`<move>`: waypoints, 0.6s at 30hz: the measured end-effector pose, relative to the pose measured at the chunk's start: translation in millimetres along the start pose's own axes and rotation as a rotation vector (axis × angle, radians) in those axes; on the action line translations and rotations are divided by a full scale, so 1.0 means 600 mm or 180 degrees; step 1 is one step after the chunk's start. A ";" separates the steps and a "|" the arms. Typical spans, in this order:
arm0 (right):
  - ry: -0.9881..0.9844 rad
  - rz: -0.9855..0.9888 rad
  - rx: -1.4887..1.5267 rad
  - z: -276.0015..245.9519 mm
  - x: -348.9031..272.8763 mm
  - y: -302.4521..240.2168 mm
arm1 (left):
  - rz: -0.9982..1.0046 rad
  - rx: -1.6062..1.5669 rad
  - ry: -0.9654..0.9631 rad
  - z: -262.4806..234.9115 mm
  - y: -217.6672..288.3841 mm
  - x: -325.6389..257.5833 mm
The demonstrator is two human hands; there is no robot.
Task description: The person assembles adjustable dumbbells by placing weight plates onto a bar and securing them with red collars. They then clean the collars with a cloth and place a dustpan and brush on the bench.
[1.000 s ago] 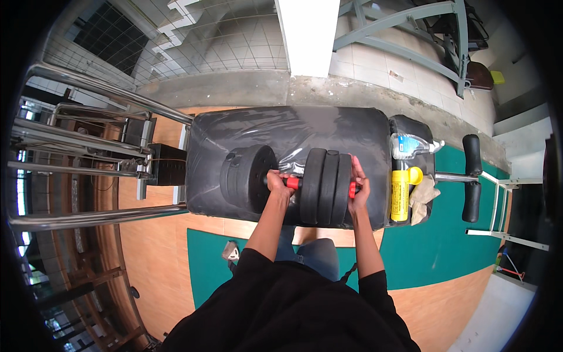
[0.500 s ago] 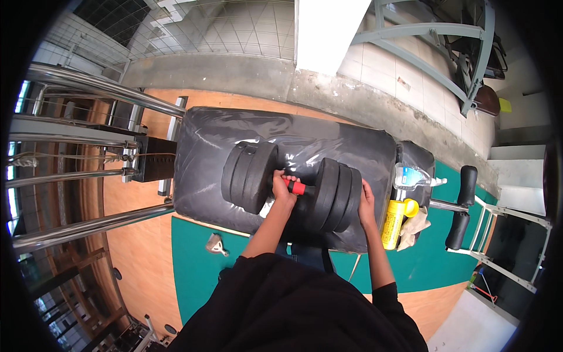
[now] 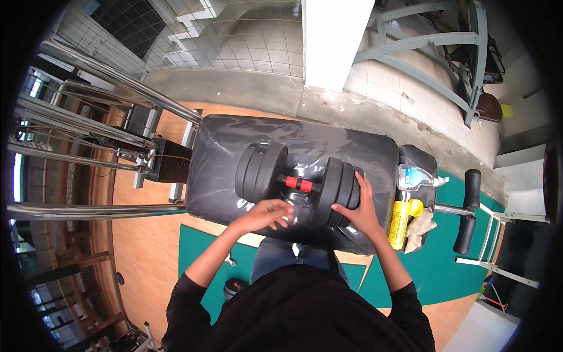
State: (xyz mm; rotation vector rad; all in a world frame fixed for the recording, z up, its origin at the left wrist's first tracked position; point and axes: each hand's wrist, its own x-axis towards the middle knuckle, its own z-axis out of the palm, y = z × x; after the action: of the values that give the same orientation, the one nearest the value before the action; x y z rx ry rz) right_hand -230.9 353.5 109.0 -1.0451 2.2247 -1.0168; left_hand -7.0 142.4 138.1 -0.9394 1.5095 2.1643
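A black dumbbell (image 3: 300, 184) with a red and black handle lies across the dark padded bench (image 3: 352, 135), which is wrapped in clear plastic. Each end carries several thick round plates. My right hand (image 3: 365, 210) grips the outer plates at the right end, thumb on the near side and fingers along the outer face. My left hand (image 3: 267, 215) is off the handle, just in front of the left plates (image 3: 262, 172). Its fingers are apart and slightly curled, with nothing in them.
On the bench's right section sit a clear spray bottle (image 3: 415, 177), a yellow canister (image 3: 399, 226) and a beige cloth (image 3: 420, 229). Chrome machine rails (image 3: 99, 210) reach the bench from the left. Foam rollers (image 3: 472, 189) stick out beyond its right end. A green mat (image 3: 434, 276) covers floor nearby.
My left hand has let go of the handle and drawn back toward me. My right hand has gone from resting along the outer plate to gripping the right plates. The dumbbell now lies on the bench.
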 end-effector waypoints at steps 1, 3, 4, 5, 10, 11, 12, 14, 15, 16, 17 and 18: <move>0.0008 -0.0031 0.0020 0.001 -0.001 0.003 | 0.0386 0.0419 0.0174 -0.012 0.005 -0.022; 0.0192 -0.0126 -0.0129 0.005 -0.006 0.007 | 0.1285 0.0839 0.1314 -0.051 -0.016 -0.021; 0.0284 -0.0168 -0.0205 0.006 -0.008 0.006 | 0.1492 0.1318 0.2029 -0.062 -0.009 -0.022; 0.0368 -0.0194 -0.0328 0.003 -0.010 -0.002 | 0.1472 0.1476 0.2335 -0.077 -0.016 -0.020; 0.0148 -0.0352 -0.1129 -0.019 -0.024 -0.056 | 0.0841 0.1350 0.2628 -0.119 -0.036 -0.005; 0.0063 -0.0383 -0.1510 -0.022 -0.029 -0.070 | 0.0878 0.1451 0.2399 -0.121 -0.034 0.001; -0.0068 -0.0360 -0.1579 -0.017 -0.032 -0.076 | 0.0899 0.1628 0.2275 -0.120 -0.033 0.003; -0.0341 -0.0312 -0.1720 -0.003 -0.032 -0.087 | 0.0936 0.1971 0.2027 -0.107 -0.029 0.006; -0.0393 -0.0303 -0.1799 0.005 -0.029 -0.089 | 0.1027 0.2075 0.1973 -0.108 -0.041 0.020; -0.0339 -0.0463 -0.1856 0.007 -0.024 -0.084 | 0.1059 0.2100 0.2036 -0.108 -0.049 0.033; -0.0294 -0.0625 -0.1901 0.013 -0.019 -0.076 | 0.1076 0.2129 0.2106 -0.106 -0.051 0.040; -0.0248 -0.0787 -0.1945 0.019 -0.013 -0.069 | 0.1094 0.2158 0.2175 -0.106 -0.052 0.047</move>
State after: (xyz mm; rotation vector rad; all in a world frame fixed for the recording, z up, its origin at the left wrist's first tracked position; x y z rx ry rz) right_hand -200.5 337.1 135.2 -1.6142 2.4394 -0.3603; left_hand 12.2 92.9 83.5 -1.2769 2.6509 1.3310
